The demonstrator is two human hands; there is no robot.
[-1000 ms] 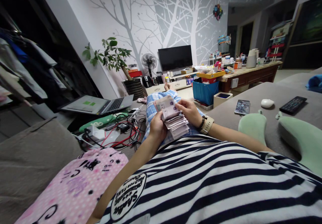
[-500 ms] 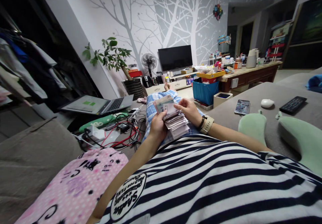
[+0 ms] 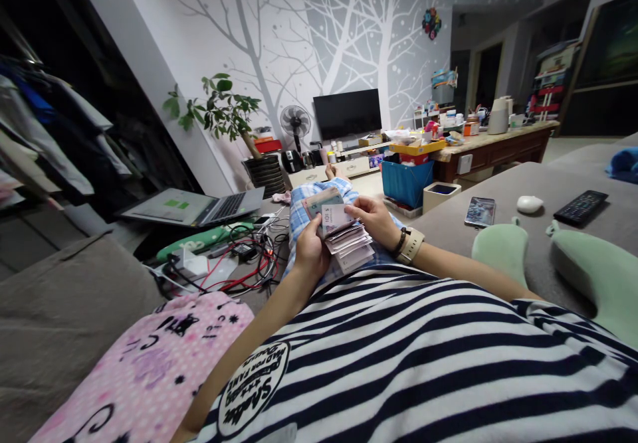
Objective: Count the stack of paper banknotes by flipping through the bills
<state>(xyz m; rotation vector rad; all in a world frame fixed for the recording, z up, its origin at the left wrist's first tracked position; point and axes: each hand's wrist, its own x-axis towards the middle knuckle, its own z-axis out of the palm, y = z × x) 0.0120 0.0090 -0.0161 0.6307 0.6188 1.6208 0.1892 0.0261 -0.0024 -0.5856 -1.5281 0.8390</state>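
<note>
Above my lap, my left hand (image 3: 311, 249) is closed around a wad of banknotes (image 3: 349, 247), its thumb pressed on their face. The pale lower ends of the notes are fanned in layers toward my body. Several notes with teal and pinkish print (image 3: 323, 198) stick up at the far end of the wad. Between thumb and fingers, my right hand (image 3: 373, 218) pinches the edge of a pale note (image 3: 335, 215) with dark print on it. A watch (image 3: 411, 246) and a dark bracelet are on my right wrist. How many notes there are cannot be made out.
On the left lie an open laptop (image 3: 194, 207), tangled cables (image 3: 254, 257) and a pink dotted cloth (image 3: 149, 370). A phone (image 3: 479, 212), a white case (image 3: 529, 204), a remote (image 3: 581, 208) and a green neck pillow (image 3: 593, 277) rest on the sofa at right.
The pale note under my right fingers lies flatter and shows more of its print. My left thumb has shifted slightly left. The rest of the scene stays put.
</note>
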